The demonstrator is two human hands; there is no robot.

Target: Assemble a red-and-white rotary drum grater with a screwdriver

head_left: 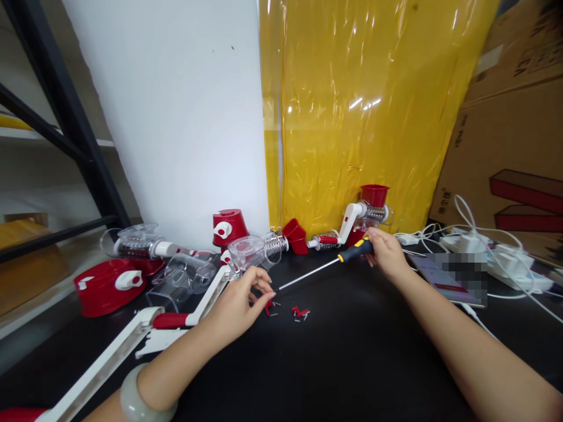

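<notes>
My right hand (pixel 387 253) is closed around the yellow and black handle of a long screwdriver (pixel 310 274). Its shaft slants down to the left, and the tip ends at the fingertips of my left hand (pixel 244 298). Thumb and fingers of that left hand are curled into a pinch at the tip; any small piece between them is too small to make out. Just below lie small red parts (pixel 299 312) and several little screws on the black table (pixel 334 363). A white crank arm with a red grip (pixel 171 320) lies beside my left forearm.
Red grater bases (pixel 109 287), clear plastic housings (pixel 191 275) and metal drums stand along the back left. An assembled drum grater (pixel 373 208) is behind my right hand. At right are a tablet (pixel 444 278), white cables and a power strip (pixel 510 264). Yellow film (pixel 352 117) hangs behind.
</notes>
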